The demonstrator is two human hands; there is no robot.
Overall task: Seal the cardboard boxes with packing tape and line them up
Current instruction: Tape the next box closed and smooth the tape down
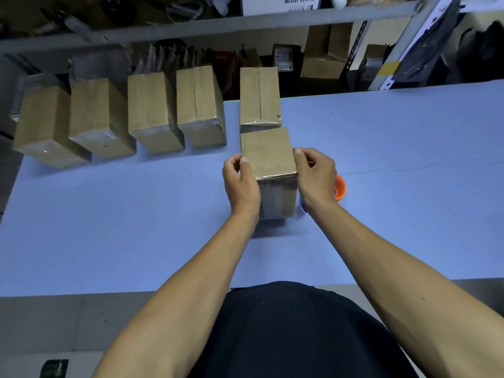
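Held box: a cardboard box is standing upright on the blue table, near the table's middle, clear tape glinting along its near top edge.
Left hand: the left hand is gripping the held box's left side, thumb lying on the top face, fingers curled round the wall.
Right hand: the right hand is gripping the held box's right side, thumb tip pressing at the top right edge.
Box behind: a fifth box is standing just behind the held box, touching it or nearly so; I cannot tell which.
Row: four taped boxes are standing side by side to the left of the fifth box, along the table's far edge.
Tape roll: an orange tape roll is lying just right of the held box, partly hidden by the right hand.
Shelving: a metal rack is standing beyond the row, holding cartons and bags.
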